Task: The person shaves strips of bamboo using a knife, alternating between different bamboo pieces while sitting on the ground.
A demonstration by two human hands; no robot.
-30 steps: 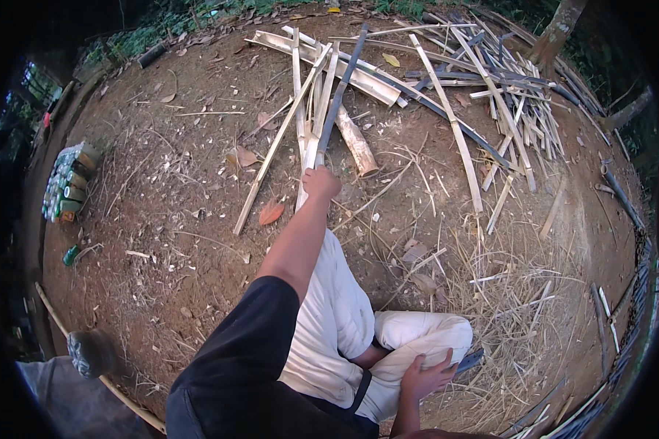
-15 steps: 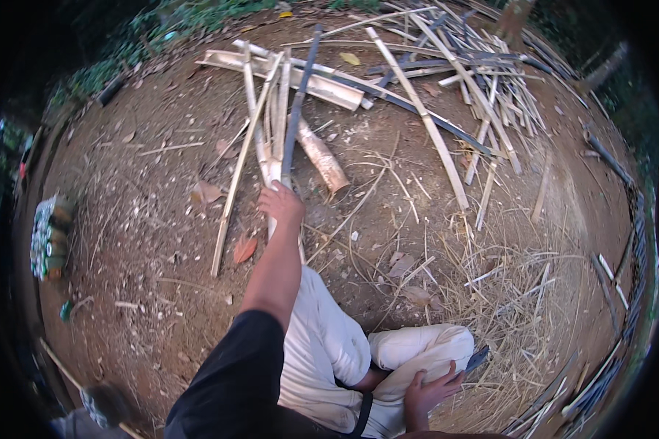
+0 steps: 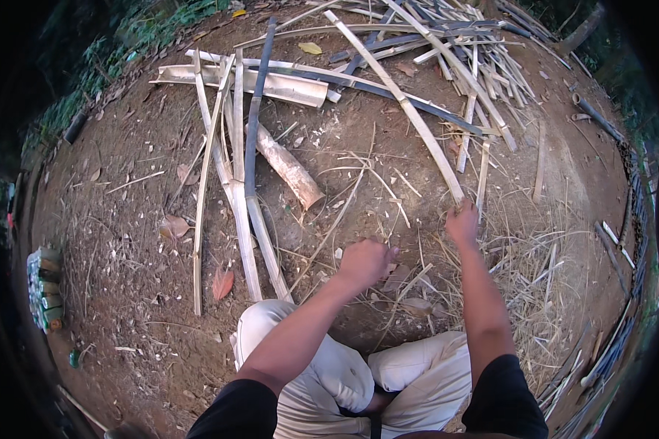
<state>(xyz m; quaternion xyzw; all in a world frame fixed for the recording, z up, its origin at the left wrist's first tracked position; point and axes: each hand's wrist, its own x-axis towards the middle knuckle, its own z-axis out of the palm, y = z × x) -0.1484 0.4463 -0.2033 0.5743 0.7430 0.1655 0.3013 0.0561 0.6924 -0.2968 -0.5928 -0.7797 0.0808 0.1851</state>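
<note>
My right hand [image 3: 461, 224] is closed round the near end of a long pale bamboo strip [image 3: 406, 106], which runs away up to the far pile. In front of my knees, my left hand [image 3: 366, 263] hovers with its fingers curled; their inner side is hidden, so I cannot see whether anything is in them. Left of it lie several split bamboo strips, among them a pale one [image 3: 245, 241] and a dark-skinned one [image 3: 253, 139]. A short, thick wooden log [image 3: 289, 167] rests on the dirt under the strips' right side.
A half-round bamboo piece [image 3: 285, 88] lies beyond the log. Many strips form a pile [image 3: 483, 69] at the far right. Thin shavings [image 3: 520, 271] cover the ground on the right. A bundle of bottles [image 3: 45, 289] stands at the left edge.
My left hand has left the strips and moved right and nearer. My right hand has risen from my knee and taken the pale strip's end. The view has shifted too.
</note>
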